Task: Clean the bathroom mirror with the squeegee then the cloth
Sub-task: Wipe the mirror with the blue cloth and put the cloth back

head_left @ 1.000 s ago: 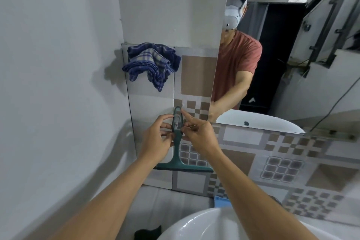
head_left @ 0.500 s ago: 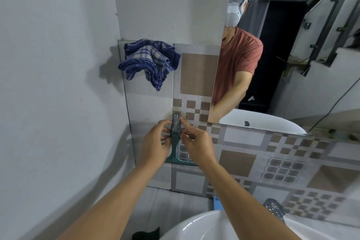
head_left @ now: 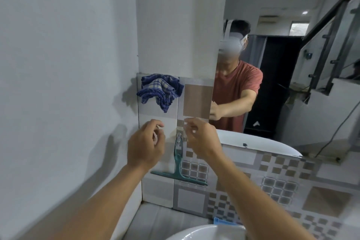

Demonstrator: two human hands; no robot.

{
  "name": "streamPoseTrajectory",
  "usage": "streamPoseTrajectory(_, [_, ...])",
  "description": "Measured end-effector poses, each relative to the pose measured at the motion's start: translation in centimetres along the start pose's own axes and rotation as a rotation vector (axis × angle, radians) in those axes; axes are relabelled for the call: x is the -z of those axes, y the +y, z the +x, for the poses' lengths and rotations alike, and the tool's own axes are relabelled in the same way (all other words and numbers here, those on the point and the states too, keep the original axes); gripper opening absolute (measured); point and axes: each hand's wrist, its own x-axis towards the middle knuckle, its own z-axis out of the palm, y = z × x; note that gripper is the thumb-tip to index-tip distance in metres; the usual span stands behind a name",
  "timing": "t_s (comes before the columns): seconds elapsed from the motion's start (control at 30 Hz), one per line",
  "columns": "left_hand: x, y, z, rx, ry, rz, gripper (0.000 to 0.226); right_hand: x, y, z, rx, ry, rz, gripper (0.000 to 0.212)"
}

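A green squeegee (head_left: 178, 163) hangs blade-down on the tiled wall from a small hook. My left hand (head_left: 145, 143) is just left of its handle and my right hand (head_left: 200, 138) just right of it; both have fingers loosely apart and hold nothing. A blue checked cloth (head_left: 159, 90) hangs on the tile above the hands. The mirror (head_left: 292, 64) fills the upper right and reflects a person in a red shirt.
A white basin (head_left: 206, 233) sits at the bottom edge below my arms. A plain white wall (head_left: 64, 84) closes the left side. A small blue object (head_left: 220, 221) lies by the basin on the tiled ledge.
Both hands have let go of the squeegee handle and pulled up and apart. The squeegee now hangs on the wall by itself. The view has tilted upward.
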Motion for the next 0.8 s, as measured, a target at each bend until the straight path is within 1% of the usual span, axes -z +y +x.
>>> streamPoseTrajectory(0.07, [1.7, 1.3, 2.1, -0.060, 0.079, 0.046, 0.011, 1.2, -2.0, 1.2, 0.026, 0.057, 0.014, 0.024])
streamPoseTrajectory(0.17, [3.3, 2.4, 5.9, -0.096, 0.169, 0.103, 0.010, 2.4, -4.6, 3.6, 0.050, 0.084, -0.001, 0.028])
streamPoseTrajectory(0.27, [4.1, 2.9, 10.0, -0.105, 0.175, 0.195, 0.011, 2.7, -6.2, 6.5, 0.088, 0.069, -0.093, 0.032])
streamPoseTrajectory(0.33, [4.3, 2.8, 12.4, -0.074, 0.114, 0.269, 0.021, 2.6, -6.9, 8.1, 0.092, 0.048, -0.127, 0.037])
streamPoseTrajectory(0.43, [4.7, 2.6, 15.2, -0.017, -0.045, 0.338, 0.037, 2.2, -7.9, 9.6, 0.093, 0.016, -0.138, 0.041])
streamPoseTrajectory(0.5, [4.6, 2.6, 16.6, 0.007, -0.183, 0.389, 0.042, 1.9, -8.1, 10.4, 0.086, -0.005, -0.139, 0.041])
streamPoseTrajectory(0.57, [4.3, 2.5, 17.5, 0.005, -0.287, 0.459, 0.040, 1.7, -8.4, 11.0, 0.076, -0.014, -0.168, 0.036])
streamPoseTrajectory(0.67, [4.1, 2.2, 18.2, -0.014, -0.336, 0.593, 0.032, 1.5, -8.4, 11.6, 0.086, 0.014, -0.208, 0.019])
streamPoseTrajectory(0.73, [4.1, 2.4, 18.5, -0.044, -0.349, 0.693, 0.030, 1.6, -8.5, 11.7, 0.076, 0.029, -0.194, 0.019])
streamPoseTrajectory(0.8, [4.1, 2.5, 18.6, -0.070, -0.337, 0.730, 0.030, 2.0, -8.7, 11.7, 0.086, 0.046, -0.179, 0.019])
